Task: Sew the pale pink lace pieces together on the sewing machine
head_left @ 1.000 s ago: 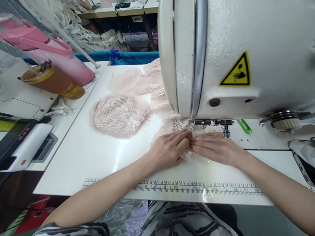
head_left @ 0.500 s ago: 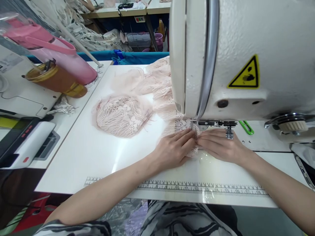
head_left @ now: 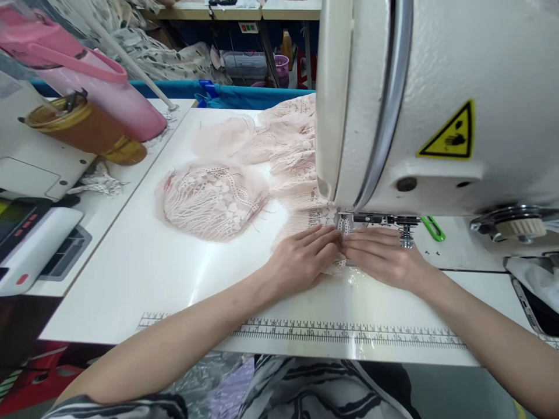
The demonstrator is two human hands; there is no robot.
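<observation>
A pale pink lace garment [head_left: 218, 198] lies on the white sewing table [head_left: 144, 273], trailing under the head of a white sewing machine [head_left: 437, 99]. My left hand [head_left: 301, 259] lies on the lace just left of the presser foot [head_left: 349, 220], fingers together and pressing the fabric down. My right hand [head_left: 382, 256] lies flat beside it on the right, fingertips meeting the left hand's at the lace edge below the needle. The needle itself is hidden by the machine head.
A pink jug [head_left: 91, 81] and a brown tumbler [head_left: 82, 131] lie at the far left beside a white control box [head_left: 30, 244]. A printed ruler [head_left: 340, 334] runs along the table's front edge. A green tool [head_left: 433, 228] lies behind the presser foot. A phone [head_left: 535, 305] sits at right.
Both hands have stayed together on the lace at the presser foot, sliding it slightly toward the needle. The view has shifted a little leftward and down.
</observation>
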